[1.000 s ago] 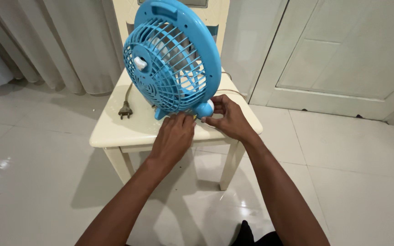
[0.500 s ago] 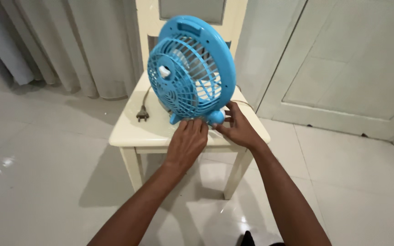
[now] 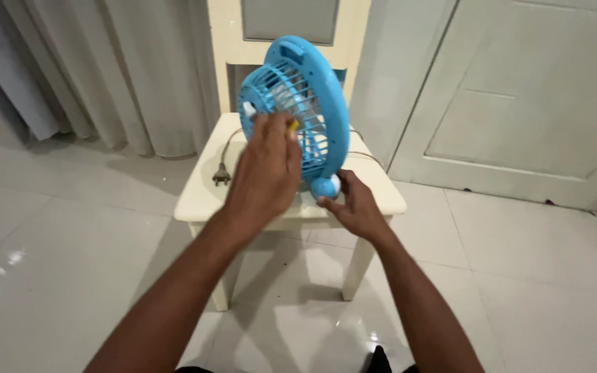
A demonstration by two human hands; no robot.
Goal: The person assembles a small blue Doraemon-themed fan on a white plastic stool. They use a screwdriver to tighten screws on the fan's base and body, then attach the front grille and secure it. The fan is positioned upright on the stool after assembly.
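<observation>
The left hand (image 3: 265, 173) is raised before the round blue plastic fan's grille (image 3: 298, 114), seemingly pinching something small and yellow; the right hand (image 3: 354, 206) grips its base foot.

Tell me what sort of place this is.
Probably a room in a home: pale curtains hang at the left, a white panelled door stands at the right, and a cream chair sits on a glossy tiled floor.

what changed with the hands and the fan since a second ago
The left hand rose from the fan's base to the front grille, holding something small and yellow. The fan has turned, its face now more toward the left. The right hand stays at the fan's foot by the white knob; the fan is still on the chair, the plug unmoved.
</observation>
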